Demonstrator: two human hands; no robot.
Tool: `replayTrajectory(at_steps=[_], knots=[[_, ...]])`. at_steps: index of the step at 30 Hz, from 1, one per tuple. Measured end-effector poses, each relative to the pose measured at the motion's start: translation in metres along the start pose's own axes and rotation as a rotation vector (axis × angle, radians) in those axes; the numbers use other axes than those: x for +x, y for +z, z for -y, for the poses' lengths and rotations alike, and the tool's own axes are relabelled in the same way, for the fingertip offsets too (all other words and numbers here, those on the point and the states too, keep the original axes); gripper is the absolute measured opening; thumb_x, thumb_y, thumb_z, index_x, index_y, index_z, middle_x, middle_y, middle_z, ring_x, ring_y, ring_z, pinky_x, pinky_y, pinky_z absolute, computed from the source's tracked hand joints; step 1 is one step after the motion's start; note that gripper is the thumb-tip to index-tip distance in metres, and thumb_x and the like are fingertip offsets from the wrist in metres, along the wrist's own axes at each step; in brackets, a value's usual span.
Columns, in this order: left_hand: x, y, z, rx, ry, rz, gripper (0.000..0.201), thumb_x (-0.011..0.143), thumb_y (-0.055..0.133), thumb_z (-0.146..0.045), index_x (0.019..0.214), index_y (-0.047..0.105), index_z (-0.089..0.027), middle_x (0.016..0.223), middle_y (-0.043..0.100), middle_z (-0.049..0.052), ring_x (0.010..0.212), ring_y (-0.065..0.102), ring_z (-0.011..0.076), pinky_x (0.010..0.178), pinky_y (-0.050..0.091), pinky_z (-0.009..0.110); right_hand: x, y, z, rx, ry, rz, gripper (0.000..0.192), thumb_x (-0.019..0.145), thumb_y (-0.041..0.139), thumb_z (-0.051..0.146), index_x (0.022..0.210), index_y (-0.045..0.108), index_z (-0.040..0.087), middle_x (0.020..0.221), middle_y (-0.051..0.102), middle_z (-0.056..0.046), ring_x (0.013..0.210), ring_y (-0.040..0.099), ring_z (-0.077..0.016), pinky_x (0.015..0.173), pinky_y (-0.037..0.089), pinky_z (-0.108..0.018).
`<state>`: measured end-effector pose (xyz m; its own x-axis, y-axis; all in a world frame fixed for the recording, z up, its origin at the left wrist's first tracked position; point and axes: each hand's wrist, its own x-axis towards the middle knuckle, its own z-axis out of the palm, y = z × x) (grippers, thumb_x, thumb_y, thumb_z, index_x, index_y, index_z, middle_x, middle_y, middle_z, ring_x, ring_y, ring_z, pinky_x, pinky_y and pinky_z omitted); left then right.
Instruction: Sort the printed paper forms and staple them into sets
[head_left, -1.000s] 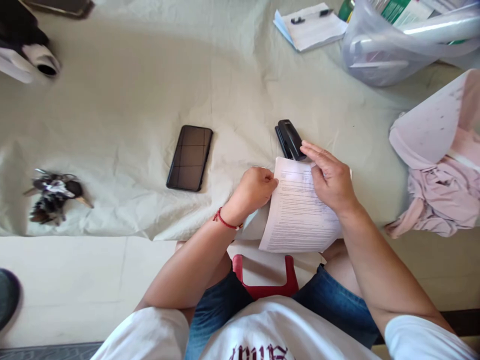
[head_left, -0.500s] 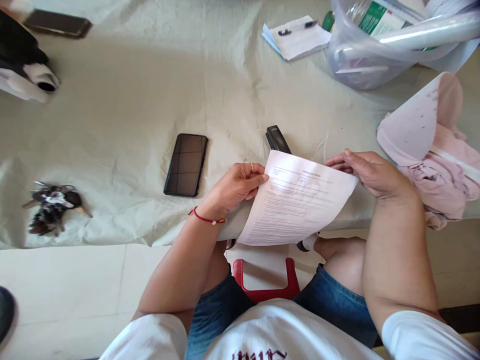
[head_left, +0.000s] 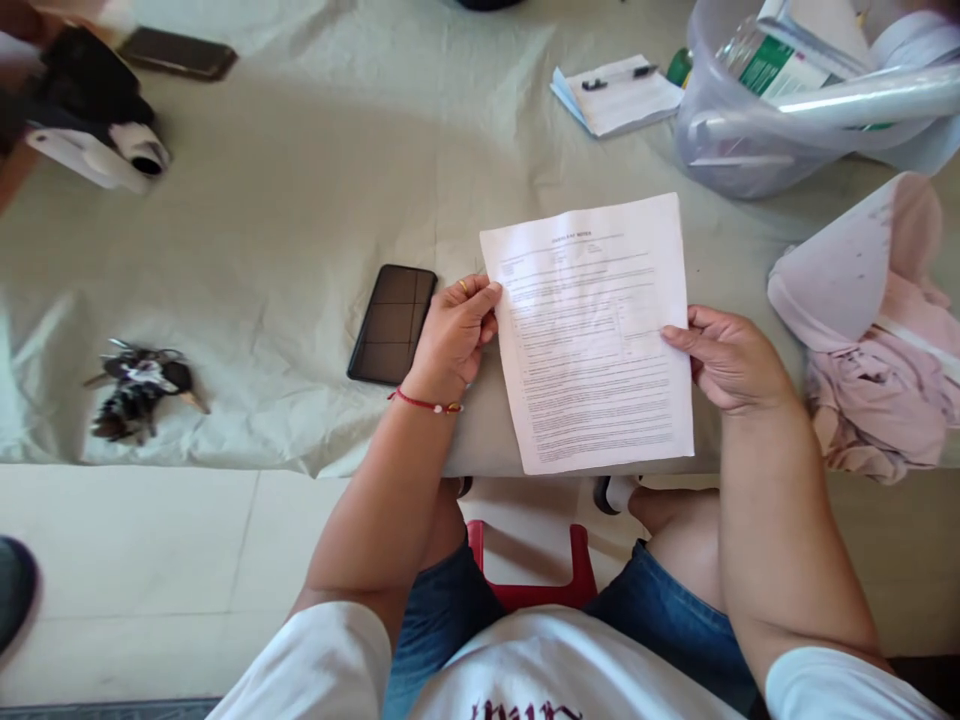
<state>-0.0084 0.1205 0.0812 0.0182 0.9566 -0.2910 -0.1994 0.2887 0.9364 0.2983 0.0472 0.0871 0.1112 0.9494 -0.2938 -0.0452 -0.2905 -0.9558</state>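
Observation:
Between both hands I hold a printed sheet of paper (head_left: 592,350), its text side up, above the front edge of the covered table. My left hand (head_left: 459,325) pinches its upper left side between thumb and fingers. On the opposite side, my right hand (head_left: 724,350) grips the right edge, thumb on top and fingers behind. A dark smartphone (head_left: 391,324) lies just left of my left hand. The stapler seen earlier is hidden behind the sheet.
At left lie a bunch of keys (head_left: 142,390), a black-and-white device (head_left: 97,120) and another phone (head_left: 178,52). Notepaper (head_left: 622,100) with a pen sits near a filled translucent basket (head_left: 735,160). Pink cloth (head_left: 877,390) lies at right. A red stool (head_left: 577,575) is beneath me.
The sheet has been raised and straightened, and now covers the stapler. My right hand has gone from loose fingers at the corner to gripping the right edge. The view shifted slightly.

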Motion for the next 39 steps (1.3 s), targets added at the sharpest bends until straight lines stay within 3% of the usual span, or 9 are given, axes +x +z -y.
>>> replayTrajectory(at_steps=[3, 7, 11, 16, 22, 26, 32, 39], knots=[[-0.003, 0.006, 0.002, -0.061, 0.033, 0.009, 0.03, 0.092, 0.081, -0.043, 0.077, 0.063, -0.023, 0.066, 0.063, -0.002, 0.055, 0.054, 0.0107, 0.049, 0.042, 0.026, 0.006, 0.007, -0.006, 0.021, -0.082, -0.101, 0.037, 0.071, 0.103, 0.048, 0.089, 0.078, 0.026, 0.095, 0.084, -0.003, 0.085, 0.08, -0.0244, 0.082, 0.07, -0.043], [-0.017, 0.013, 0.005, -0.113, -0.066, 0.19, 0.042, 0.091, 0.078, -0.062, 0.098, 0.076, -0.021, 0.088, 0.082, 0.01, 0.095, 0.08, 0.0286, 0.073, 0.062, 0.035, 0.015, 0.015, -0.009, 0.023, -0.169, -0.189, 0.034, 0.074, 0.1, 0.047, 0.093, 0.077, 0.03, 0.098, 0.085, -0.001, 0.097, 0.082, -0.0291, 0.093, 0.07, -0.049], [-0.026, 0.017, 0.014, -0.159, -0.197, 0.381, 0.048, 0.079, 0.092, -0.051, 0.108, 0.079, -0.016, 0.108, 0.086, 0.015, 0.112, 0.081, 0.0383, 0.096, 0.065, 0.047, 0.02, 0.023, -0.01, 0.051, -0.218, -0.246, 0.03, 0.077, 0.097, 0.048, 0.093, 0.076, 0.033, 0.099, 0.085, 0.002, 0.104, 0.082, -0.031, 0.098, 0.07, -0.051], [-0.021, 0.016, 0.022, -0.105, -0.274, 0.338, 0.048, 0.081, 0.093, -0.044, 0.117, 0.08, -0.015, 0.119, 0.086, 0.017, 0.117, 0.081, 0.0377, 0.106, 0.064, 0.052, 0.03, 0.019, -0.014, 0.062, -0.142, -0.234, 0.033, 0.076, 0.098, 0.051, 0.093, 0.076, 0.033, 0.099, 0.085, 0.0, 0.098, 0.081, -0.0301, 0.094, 0.071, -0.051], [-0.017, 0.018, 0.022, -0.099, -0.29, 0.378, 0.048, 0.081, 0.096, -0.042, 0.117, 0.081, -0.014, 0.123, 0.085, 0.018, 0.12, 0.08, 0.0381, 0.108, 0.063, 0.053, 0.044, 0.005, -0.021, -0.002, -0.21, -0.25, 0.035, 0.074, 0.101, 0.052, 0.089, 0.073, 0.036, 0.094, 0.082, 0.0, 0.097, 0.081, -0.0304, 0.086, 0.072, -0.05], [-0.018, 0.019, 0.019, -0.109, -0.264, 0.38, 0.05, 0.081, 0.096, -0.041, 0.121, 0.08, -0.015, 0.127, 0.084, 0.017, 0.125, 0.078, 0.0391, 0.11, 0.063, 0.052, 0.039, 0.007, -0.015, 0.039, -0.191, -0.283, 0.037, 0.069, 0.104, 0.046, 0.087, 0.074, 0.035, 0.096, 0.083, -0.001, 0.101, 0.08, -0.0321, 0.09, 0.071, -0.054], [-0.009, 0.014, 0.01, -0.09, -0.196, 0.303, 0.048, 0.085, 0.087, -0.057, 0.108, 0.08, -0.015, 0.106, 0.086, 0.016, 0.118, 0.08, 0.0405, 0.103, 0.066, 0.05, 0.033, 0.01, -0.013, 0.05, -0.181, -0.225, 0.03, 0.075, 0.101, 0.044, 0.092, 0.078, 0.035, 0.102, 0.085, 0.0, 0.103, 0.081, -0.0312, 0.096, 0.07, -0.053], [0.0, 0.006, 0.009, -0.111, -0.145, 0.157, 0.027, 0.077, 0.082, -0.035, 0.093, 0.077, -0.015, 0.095, 0.085, 0.012, 0.106, 0.082, 0.0343, 0.093, 0.068, 0.043, 0.028, 0.018, -0.011, 0.045, -0.137, -0.185, 0.033, 0.073, 0.101, 0.047, 0.096, 0.082, 0.031, 0.103, 0.085, -0.002, 0.094, 0.08, -0.0288, 0.088, 0.07, -0.048]])
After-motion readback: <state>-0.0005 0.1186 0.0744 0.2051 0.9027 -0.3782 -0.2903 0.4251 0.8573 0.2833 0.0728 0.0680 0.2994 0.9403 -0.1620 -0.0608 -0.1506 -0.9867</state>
